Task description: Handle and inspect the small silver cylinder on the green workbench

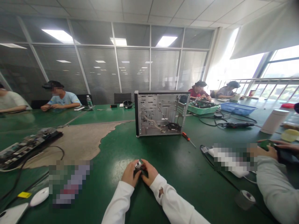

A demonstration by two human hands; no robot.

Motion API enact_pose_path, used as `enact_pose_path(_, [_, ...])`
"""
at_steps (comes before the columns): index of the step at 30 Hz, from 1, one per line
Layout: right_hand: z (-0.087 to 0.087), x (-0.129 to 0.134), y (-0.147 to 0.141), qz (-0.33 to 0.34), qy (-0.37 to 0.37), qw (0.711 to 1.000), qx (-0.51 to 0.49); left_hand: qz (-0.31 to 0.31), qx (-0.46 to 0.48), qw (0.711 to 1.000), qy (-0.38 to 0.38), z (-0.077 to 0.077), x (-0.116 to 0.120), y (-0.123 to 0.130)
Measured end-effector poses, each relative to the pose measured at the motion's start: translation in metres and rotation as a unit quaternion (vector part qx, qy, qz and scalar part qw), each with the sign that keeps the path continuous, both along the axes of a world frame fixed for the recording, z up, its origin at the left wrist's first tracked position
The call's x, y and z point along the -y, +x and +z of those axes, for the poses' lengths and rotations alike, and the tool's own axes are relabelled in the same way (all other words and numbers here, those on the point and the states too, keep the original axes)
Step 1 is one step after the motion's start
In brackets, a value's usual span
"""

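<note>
A small cylinder (138, 165) with a pale round top and a dark knob at its centre stands between my hands, low over the green table. My left hand (129, 173) wraps its fingers and thumb round one side. From the other side my right hand (150, 173) curls in against it, its fingertips partly hidden. Beyond my hands, an opened computer case (161, 113) stands upright with loose wires inside. A red-handled screwdriver (187, 137) lies by its right corner. A similar grey cylinder (244, 199) sits at the lower right.
At right, a person's sleeve (271, 183) and hands are close by a white power strip (230, 165). Cables, a green basket (203, 109) and a blue basket (238, 108) lie farther back. At left are a circuit board (30, 144) and a white phone (14, 214).
</note>
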State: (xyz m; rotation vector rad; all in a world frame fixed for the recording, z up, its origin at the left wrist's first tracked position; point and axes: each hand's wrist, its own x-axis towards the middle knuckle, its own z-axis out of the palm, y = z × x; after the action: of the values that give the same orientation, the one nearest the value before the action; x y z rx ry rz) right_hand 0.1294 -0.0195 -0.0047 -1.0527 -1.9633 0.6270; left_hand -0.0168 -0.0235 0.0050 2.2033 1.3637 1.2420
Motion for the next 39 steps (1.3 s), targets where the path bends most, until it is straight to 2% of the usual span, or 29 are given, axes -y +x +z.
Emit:
enact_pose_path(3, [0.003, 0.001, 0.0, 0.003, -0.003, 1.0, -0.005, -0.004, 0.026, 1.0, -0.007, 0.005, 0.001, 0.004])
enact_pose_path(6, [0.005, 0.002, 0.0, 0.004, -0.004, 1.0, -0.022, 0.046, 0.125, 0.99, -0.044, 0.006, 0.002, 0.008])
enact_pose_path(8, [0.006, 0.002, 0.0, 0.007, -0.008, 0.999, -0.037, 0.07, 0.199, 0.973, -0.095, 0.005, 0.001, 0.008])
enact_pose_path(10, [0.007, 0.003, -0.001, 0.009, -0.018, 0.998, -0.058, 0.075, 0.282, 0.946, -0.143, 0.004, -0.001, 0.006])
enact_pose_path(15, [0.01, 0.006, -0.005, 0.036, -0.068, 0.985, -0.157, 0.035, 0.458, 0.861, -0.218, 0.001, -0.008, -0.003])
enact_pose_path(19, [0.011, 0.009, -0.01, 0.048, -0.1, 0.964, -0.24, -0.025, 0.56, 0.773, -0.299, 0.001, -0.008, -0.005])
enact_pose_path(22, [0.009, 0.009, -0.014, 0.069, -0.124, 0.947, -0.289, -0.064, 0.587, 0.724, -0.357, 0.003, -0.004, -0.007])
enact_pose_path(25, [0.005, 0.006, -0.017, 0.083, -0.157, 0.926, -0.333, -0.082, 0.59, 0.696, -0.401, 0.006, -0.001, -0.009])
enact_pose_path(32, [-0.001, -0.002, -0.022, 0.124, -0.194, 0.896, -0.381, -0.115, 0.595, 0.658, -0.448, 0.017, 0.008, -0.009])
enact_pose_path(36, [0.002, 0.001, -0.027, 0.108, -0.191, 0.897, -0.383, -0.121, 0.611, 0.642, -0.447, 0.021, 0.01, -0.009])
enact_pose_path(39, [0.002, 0.002, -0.033, 0.087, -0.186, 0.895, -0.396, -0.111, 0.641, 0.616, -0.443, 0.018, 0.006, -0.008])
